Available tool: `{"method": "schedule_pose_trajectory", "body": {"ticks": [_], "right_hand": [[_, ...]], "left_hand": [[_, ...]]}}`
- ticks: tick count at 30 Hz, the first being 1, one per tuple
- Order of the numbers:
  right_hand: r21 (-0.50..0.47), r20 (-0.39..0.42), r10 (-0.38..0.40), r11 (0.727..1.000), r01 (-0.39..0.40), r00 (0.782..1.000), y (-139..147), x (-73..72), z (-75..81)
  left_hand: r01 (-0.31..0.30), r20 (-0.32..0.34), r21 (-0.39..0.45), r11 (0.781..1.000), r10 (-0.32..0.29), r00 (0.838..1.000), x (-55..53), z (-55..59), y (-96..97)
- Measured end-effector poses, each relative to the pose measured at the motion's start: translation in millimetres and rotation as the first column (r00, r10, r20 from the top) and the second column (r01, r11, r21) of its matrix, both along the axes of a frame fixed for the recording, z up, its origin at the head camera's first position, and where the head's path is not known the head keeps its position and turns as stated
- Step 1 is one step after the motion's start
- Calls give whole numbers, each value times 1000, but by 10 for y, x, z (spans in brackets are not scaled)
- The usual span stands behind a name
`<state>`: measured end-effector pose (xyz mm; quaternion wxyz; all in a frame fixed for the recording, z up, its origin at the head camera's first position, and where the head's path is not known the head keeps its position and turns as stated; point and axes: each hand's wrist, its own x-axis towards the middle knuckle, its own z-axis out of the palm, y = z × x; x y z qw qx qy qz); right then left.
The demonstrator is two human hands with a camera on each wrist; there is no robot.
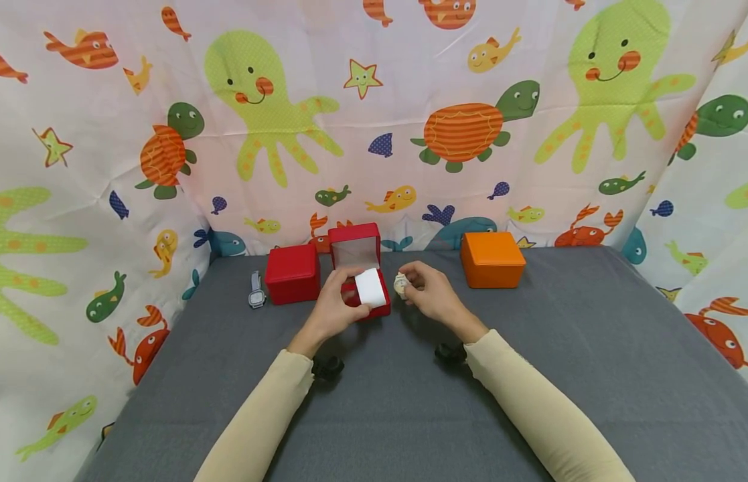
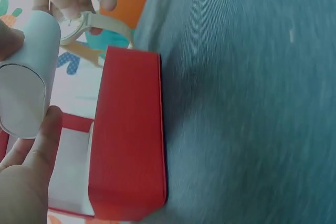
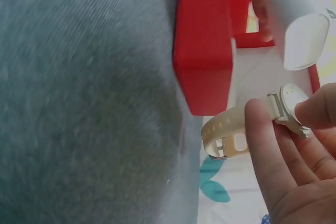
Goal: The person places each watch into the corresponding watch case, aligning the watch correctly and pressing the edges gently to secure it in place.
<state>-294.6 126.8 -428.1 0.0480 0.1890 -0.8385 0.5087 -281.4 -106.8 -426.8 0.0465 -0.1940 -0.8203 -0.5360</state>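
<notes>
Head view: clock centred on the white cushion [image 1: 371,288], 12 pointing away from the wearer.

Left hand [image 1: 336,299], between 8 and 9 o'clock: fingers part-spread, thumb on one side of the cushion and fingertips on the other, gripping it. Cushion sits over the base of the open red box [image 1: 355,252], whose raised lid stands at 11 o'clock, pale lining showing. Right wrist view gives the cushion above the box's near wall, not down inside.

Right hand [image 1: 432,291], 3 o'clock: fingers bent, thumb against the dial of a cream watch [image 1: 400,286], pinching it just beside the cushion. Right wrist view: strap curves away from the case, buckle at 8 o'clock from the dial. Watch is held off the cushion, the two apart.

Surroundings, same head clock. Closed red box [image 1: 292,276] at 9 o'clock, near the open one. Silver-grey watch [image 1: 256,291] also at 9, farther out, lying just beside the closed box. Orange box [image 1: 492,261], lid down, between 2 and 3 o'clock, well apart from the cushion. All stand on grey cloth [image 1: 380,422]; sea-animal curtain [image 1: 325,87] hangs behind, across 12. Both forearms in cream sleeves [image 1: 530,402], entering from about 5 and 7 o'clock.
</notes>
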Motion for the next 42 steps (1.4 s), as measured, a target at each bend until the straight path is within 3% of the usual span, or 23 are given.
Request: {"method": "schedule_pose_trajectory", "body": {"ticks": [5,13,20,28,39,42], "right_hand": [[-100,-33,7,995,-10,999,11,66,35],[-199,-47,60,978,-69,997,8,188,206],[-190,-40,147,970,-152,988,-9,361,409],[-133,-36,245,960,-247,969,-4,402,418],[-127,22,252,961,-247,967,-38,439,445],[-122,19,237,965,-233,971,-29,369,342]], "left_hand": [[28,57,87,996,-33,998,32,-38,57],[55,122,70,996,-63,990,95,-30,133],[91,114,49,995,-96,989,101,-59,137],[91,116,43,995,-96,989,97,-71,124],[59,74,116,992,-67,995,107,-57,99],[38,62,122,992,-46,997,109,-61,100]]}}
